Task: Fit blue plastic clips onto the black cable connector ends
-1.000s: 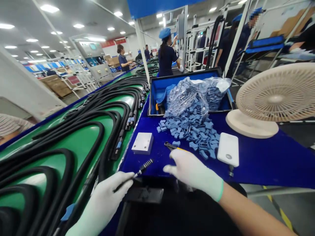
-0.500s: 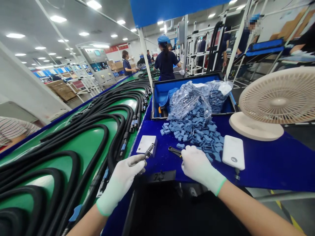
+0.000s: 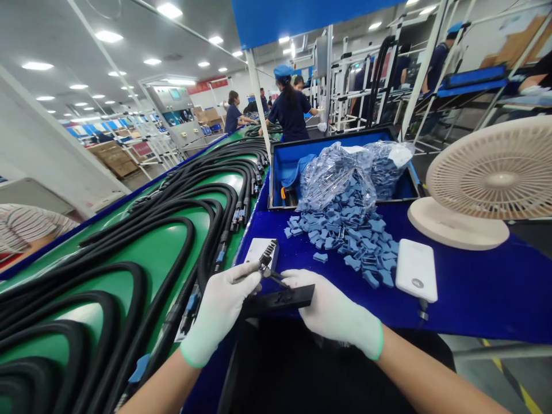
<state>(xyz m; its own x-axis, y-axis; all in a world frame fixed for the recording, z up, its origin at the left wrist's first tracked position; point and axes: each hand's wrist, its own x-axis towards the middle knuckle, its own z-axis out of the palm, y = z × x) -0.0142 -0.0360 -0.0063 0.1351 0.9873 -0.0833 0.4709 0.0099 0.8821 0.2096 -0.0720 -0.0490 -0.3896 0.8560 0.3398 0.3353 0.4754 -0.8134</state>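
Note:
My left hand (image 3: 226,305), in a white glove, is closed in a pinch on a short dark metal strip with small teeth (image 3: 268,253), which points up and away. My right hand (image 3: 330,310), gloved too, is closed around a dark-headed hand tool (image 3: 276,278). Its head reaches left to the lower end of the strip, close to my left fingertips; whether they touch I cannot tell. A black bar-shaped fixture (image 3: 280,300) lies just below the tool, in front of both hands. Behind the strip sits a small white box (image 3: 255,251), partly covered.
Loose blue plastic clips (image 3: 345,230) spill from a bag before a blue bin (image 3: 280,167). A white power bank (image 3: 416,269) and a beige fan (image 3: 495,178) stand right. Black hoses (image 3: 172,230) cover the green conveyor (image 3: 168,244) at left. Co-workers (image 3: 288,109) stand farther back.
My right hand has picked the tool up from the blue tabletop and brought it left and nearer, to the strip in my left hand. My left hand has shifted slightly right.

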